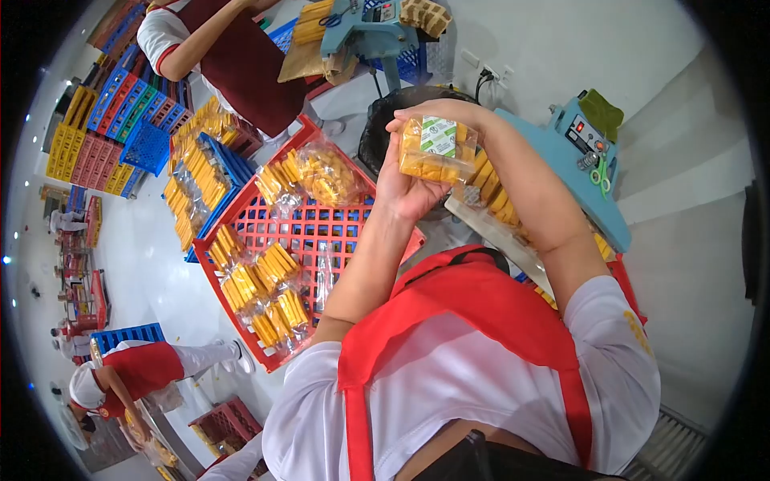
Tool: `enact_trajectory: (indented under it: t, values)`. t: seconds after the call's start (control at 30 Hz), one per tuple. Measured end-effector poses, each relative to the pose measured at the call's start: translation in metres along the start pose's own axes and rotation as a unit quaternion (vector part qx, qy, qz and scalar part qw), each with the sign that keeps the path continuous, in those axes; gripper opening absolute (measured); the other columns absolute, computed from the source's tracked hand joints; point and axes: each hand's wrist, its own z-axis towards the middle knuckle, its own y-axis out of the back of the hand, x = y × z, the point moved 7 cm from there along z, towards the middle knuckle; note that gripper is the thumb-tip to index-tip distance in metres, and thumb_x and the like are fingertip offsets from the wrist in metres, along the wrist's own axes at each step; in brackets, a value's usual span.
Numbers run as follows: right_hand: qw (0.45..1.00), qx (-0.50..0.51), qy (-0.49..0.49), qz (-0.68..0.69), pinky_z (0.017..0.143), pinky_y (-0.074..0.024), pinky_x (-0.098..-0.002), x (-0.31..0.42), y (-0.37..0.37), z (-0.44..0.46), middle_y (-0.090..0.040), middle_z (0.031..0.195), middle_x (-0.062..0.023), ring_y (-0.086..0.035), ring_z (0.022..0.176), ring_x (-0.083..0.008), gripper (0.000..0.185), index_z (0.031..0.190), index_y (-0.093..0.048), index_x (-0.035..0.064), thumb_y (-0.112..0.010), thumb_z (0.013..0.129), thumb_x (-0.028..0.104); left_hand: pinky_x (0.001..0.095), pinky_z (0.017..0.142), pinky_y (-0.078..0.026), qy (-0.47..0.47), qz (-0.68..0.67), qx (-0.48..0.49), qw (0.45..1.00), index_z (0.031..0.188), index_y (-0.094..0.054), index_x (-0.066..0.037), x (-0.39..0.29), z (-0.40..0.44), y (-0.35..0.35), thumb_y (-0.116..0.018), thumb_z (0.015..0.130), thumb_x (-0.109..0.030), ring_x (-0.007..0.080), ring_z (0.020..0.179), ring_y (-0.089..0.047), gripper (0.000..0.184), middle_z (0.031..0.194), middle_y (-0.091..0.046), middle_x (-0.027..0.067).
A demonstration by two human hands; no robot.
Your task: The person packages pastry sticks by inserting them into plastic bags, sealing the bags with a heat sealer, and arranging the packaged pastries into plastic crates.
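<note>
A clear bag of yellow pieces [429,164] with a green and white label [439,136] is held up between my two hands. My left hand [401,180] supports it from below and at its left side, palm up. Over its top edge curves my right hand [437,111], whose fingers are partly hidden behind the bag. Just right of the bag, more yellow pieces [491,188] lie near a metal edge. A red crate [233,317] to the left holds several filled clear bags [261,276].
A blue sealing machine [581,132] with green scissors [600,175] stands at the right. Behind my hands is a black-lined bin [385,120]. A co-worker in a dark red apron [249,68] stands at the top left, another person [152,373] at the lower left. Stacked crates [120,104] stand far left.
</note>
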Motion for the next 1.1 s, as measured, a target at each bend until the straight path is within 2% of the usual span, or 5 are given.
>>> enact_trajectory:
  t: [0.13, 0.27, 0.47, 0.9, 1.1]
  values:
    - [1.000, 0.006, 0.001, -0.009, 0.073, -0.0440, -0.0247, 0.001, -0.001, 0.007, -0.059, 0.096, -0.0038, -0.056, 0.085, -0.0109, 0.035, 0.099, -0.058, 0.0044, -0.057, 0.079, 0.033, 0.0468, 0.086, -0.040, -0.005, 0.010, 0.049, 0.999, 0.117, -0.042, -0.008, -0.006, 0.001, 0.003, -0.039, 0.084, -0.046, 0.0298, 0.105, -0.046, 0.050, 0.117, -0.046, 0.0131]
    - [0.855, -0.293, 0.389, -0.176, 0.090, -0.0347, -0.0293, 0.041, 0.021, -0.030, -0.050, 0.114, -0.0087, -0.045, 0.108, -0.0191, 0.040, 0.115, -0.047, 0.0056, -0.045, 0.086, 0.031, 0.0423, 0.091, -0.037, -0.174, 0.110, 0.090, 0.974, 0.123, -0.034, -0.009, -0.032, -0.009, -0.016, -0.034, 0.083, -0.051, 0.0262, 0.109, -0.043, 0.058, 0.120, -0.044, 0.0096]
    - [0.877, 0.011, 0.204, 0.434, 0.089, -0.0385, -0.0367, -0.041, -0.037, -0.019, -0.048, 0.116, -0.0074, -0.048, 0.106, -0.0197, 0.047, 0.124, -0.036, 0.0080, -0.035, 0.088, 0.038, 0.0347, 0.091, -0.037, -0.229, 0.326, 0.047, 0.916, 0.128, -0.026, -0.006, -0.078, -0.003, 0.013, -0.048, 0.085, -0.028, 0.0196, 0.108, -0.044, 0.052, 0.121, -0.042, 0.0074]
    - [0.929, -0.168, 0.325, -0.049, 0.093, -0.0293, -0.0253, -0.003, -0.031, -0.039, -0.033, 0.130, -0.0086, -0.035, 0.116, -0.0138, 0.047, 0.131, -0.024, 0.0039, -0.037, 0.090, 0.025, 0.0294, 0.091, -0.034, -0.335, 0.616, -0.067, 0.710, 0.134, 0.000, -0.010, -0.075, -0.029, -0.016, -0.052, 0.080, -0.006, 0.0218, 0.110, -0.040, 0.075, 0.125, -0.032, 0.0101]
    - [0.939, -0.136, 0.314, 0.026, 0.099, -0.0205, -0.0304, -0.011, -0.035, -0.028, -0.025, 0.135, -0.0105, -0.024, 0.123, -0.0188, 0.045, 0.129, -0.027, 0.0021, -0.036, 0.090, 0.024, 0.0339, 0.092, -0.035, -0.272, 0.387, 0.048, 0.880, 0.132, -0.010, -0.011, -0.082, -0.032, -0.013, -0.047, 0.080, -0.012, 0.0205, 0.113, -0.038, 0.064, 0.125, -0.033, 0.0088]
